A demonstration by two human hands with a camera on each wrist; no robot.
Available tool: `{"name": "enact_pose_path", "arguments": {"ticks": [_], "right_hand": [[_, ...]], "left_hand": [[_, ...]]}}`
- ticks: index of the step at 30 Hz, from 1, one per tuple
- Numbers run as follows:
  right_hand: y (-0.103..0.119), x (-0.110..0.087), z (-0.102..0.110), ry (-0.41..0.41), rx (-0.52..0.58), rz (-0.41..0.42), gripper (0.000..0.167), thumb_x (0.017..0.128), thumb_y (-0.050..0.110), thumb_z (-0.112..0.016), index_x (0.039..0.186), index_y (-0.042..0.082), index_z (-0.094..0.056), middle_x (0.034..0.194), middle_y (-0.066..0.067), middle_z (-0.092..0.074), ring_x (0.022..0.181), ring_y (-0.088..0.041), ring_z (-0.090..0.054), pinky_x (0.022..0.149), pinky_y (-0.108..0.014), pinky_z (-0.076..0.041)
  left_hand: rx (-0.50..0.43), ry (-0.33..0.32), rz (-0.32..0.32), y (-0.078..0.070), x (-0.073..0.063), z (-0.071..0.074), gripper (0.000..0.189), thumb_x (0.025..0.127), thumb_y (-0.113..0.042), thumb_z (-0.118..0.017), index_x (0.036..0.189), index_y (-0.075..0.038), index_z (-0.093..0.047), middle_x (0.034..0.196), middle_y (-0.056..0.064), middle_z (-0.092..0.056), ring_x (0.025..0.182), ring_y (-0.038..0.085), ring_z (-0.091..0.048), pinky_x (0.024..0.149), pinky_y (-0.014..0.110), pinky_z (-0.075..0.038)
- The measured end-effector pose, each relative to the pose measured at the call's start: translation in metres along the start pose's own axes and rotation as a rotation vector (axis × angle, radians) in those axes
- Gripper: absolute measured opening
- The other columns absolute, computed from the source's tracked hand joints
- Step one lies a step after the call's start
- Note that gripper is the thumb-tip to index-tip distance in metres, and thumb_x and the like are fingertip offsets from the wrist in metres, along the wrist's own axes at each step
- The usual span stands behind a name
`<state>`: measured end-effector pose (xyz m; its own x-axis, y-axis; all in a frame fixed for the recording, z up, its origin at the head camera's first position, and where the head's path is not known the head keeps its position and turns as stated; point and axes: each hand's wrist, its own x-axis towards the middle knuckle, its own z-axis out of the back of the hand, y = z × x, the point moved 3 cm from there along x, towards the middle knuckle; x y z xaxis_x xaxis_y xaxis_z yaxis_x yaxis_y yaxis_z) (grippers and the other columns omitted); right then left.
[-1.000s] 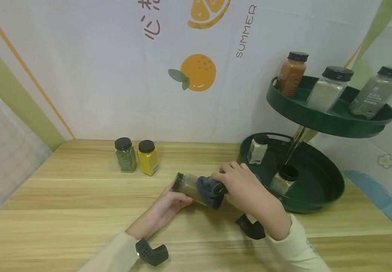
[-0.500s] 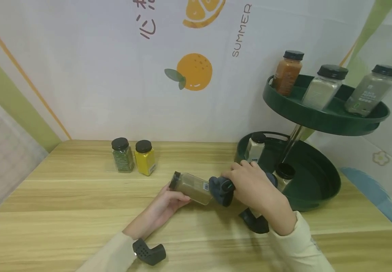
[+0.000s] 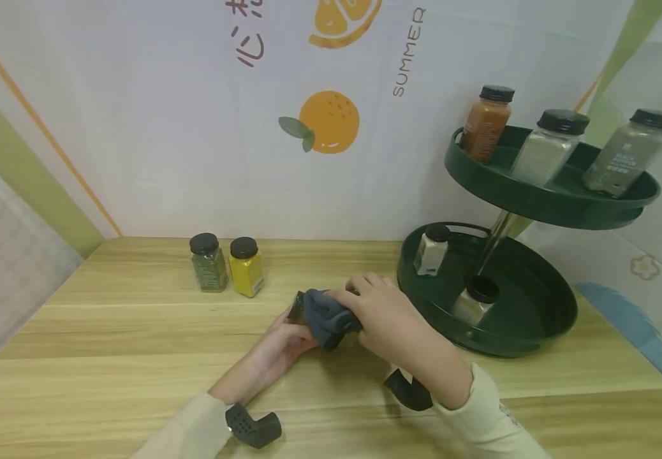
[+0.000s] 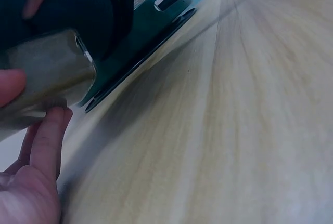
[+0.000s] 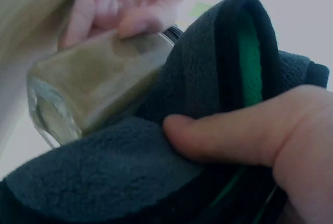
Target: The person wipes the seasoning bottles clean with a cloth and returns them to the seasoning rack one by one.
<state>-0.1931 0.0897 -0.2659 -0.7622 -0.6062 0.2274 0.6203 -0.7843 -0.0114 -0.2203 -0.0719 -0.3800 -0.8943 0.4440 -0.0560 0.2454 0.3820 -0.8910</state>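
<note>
My left hand (image 3: 282, 347) grips a clear square spice jar (image 5: 99, 78) of brownish powder, tilted on its side above the table, its black lid (image 3: 296, 307) toward the upper left. Thumb and fingers lie on opposite sides of the glass in the left wrist view. A folded dark blue-grey cloth (image 3: 322, 315) with green inside its folds is pinched by my right hand (image 3: 388, 322). That cloth lies against the jar near the lid and hides most of it in the head view. The jar's base (image 5: 52, 112) stays uncovered in the right wrist view.
At the right stands a two-tier dark green rack (image 3: 555, 207), several jars on it. A jar of green herbs (image 3: 209, 264) and a yellow jar (image 3: 247, 268) stand toward the back left of the wooden table (image 3: 107, 357). A printed cloth hangs behind.
The cloth in my right hand slid right toward the jar's base, baring the glass, then came back left to near the lid. My left hand has kept its grip on the jar.
</note>
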Motion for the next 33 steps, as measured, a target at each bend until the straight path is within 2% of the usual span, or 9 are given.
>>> {"name": "enact_pose_path", "arguments": {"ticks": [4,9,13,18,23,33], "right_hand": [[0.000,-0.002,-0.003,0.001,0.002,-0.016,0.060,0.068,-0.001,-0.076,0.120,0.024,-0.060,0.105,0.000,-0.057,0.102,-0.022,-0.051,0.089,-0.040,-0.043],[-0.006,-0.005,-0.003,0.006,-0.028,-0.049,0.052,0.069,0.002,-0.077,0.115,0.024,-0.064,0.103,-0.001,-0.059,0.100,-0.023,-0.052,0.089,-0.041,-0.043],[-0.012,-0.006,-0.002,0.042,-0.073,-0.076,0.050,0.070,0.003,-0.077,0.114,0.024,-0.064,0.103,-0.001,-0.060,0.099,-0.024,-0.052,0.084,-0.040,-0.042],[-0.019,-0.009,0.003,0.102,-0.088,-0.120,0.048,0.071,0.002,-0.075,0.114,0.021,-0.065,0.103,-0.003,-0.061,0.099,-0.026,-0.053,0.083,-0.040,-0.042],[-0.026,-0.013,0.006,0.151,-0.091,-0.169,0.039,0.074,0.003,-0.073,0.110,0.018,-0.067,0.100,-0.003,-0.063,0.092,-0.025,-0.054,0.077,-0.038,-0.041],[-0.033,-0.015,0.011,0.204,-0.112,-0.214,0.037,0.072,-0.001,-0.071,0.105,0.017,-0.070,0.097,-0.004,-0.065,0.089,-0.024,-0.055,0.082,-0.042,-0.042]], "left_hand": [[0.006,0.006,-0.003,0.003,0.000,-0.001,0.054,0.074,0.008,-0.049,0.124,-0.011,-0.046,0.113,-0.007,-0.056,0.102,0.010,-0.049,0.092,0.029,-0.043],[-0.024,0.026,0.000,0.005,0.001,-0.004,0.050,0.075,0.009,-0.050,0.119,-0.015,-0.050,0.101,-0.007,-0.061,0.092,0.009,-0.055,0.091,0.029,-0.044],[-0.023,0.008,0.004,0.004,0.001,-0.004,0.044,0.075,0.009,-0.051,0.111,-0.017,-0.052,0.095,-0.006,-0.061,0.087,0.009,-0.056,0.089,0.028,-0.044],[-0.006,-0.008,0.008,0.003,0.001,-0.004,0.045,0.075,0.008,-0.053,0.113,-0.015,-0.051,0.100,-0.005,-0.060,0.092,0.010,-0.055,0.090,0.029,-0.045],[-0.005,-0.002,0.003,0.002,0.002,-0.005,0.049,0.075,0.009,-0.053,0.118,-0.013,-0.048,0.104,-0.003,-0.059,0.096,0.011,-0.054,0.092,0.029,-0.044],[0.027,-0.020,0.008,0.001,0.000,-0.003,0.056,0.074,0.009,-0.054,0.126,-0.010,-0.044,0.108,-0.003,-0.058,0.100,0.012,-0.053,0.093,0.030,-0.043]]}}
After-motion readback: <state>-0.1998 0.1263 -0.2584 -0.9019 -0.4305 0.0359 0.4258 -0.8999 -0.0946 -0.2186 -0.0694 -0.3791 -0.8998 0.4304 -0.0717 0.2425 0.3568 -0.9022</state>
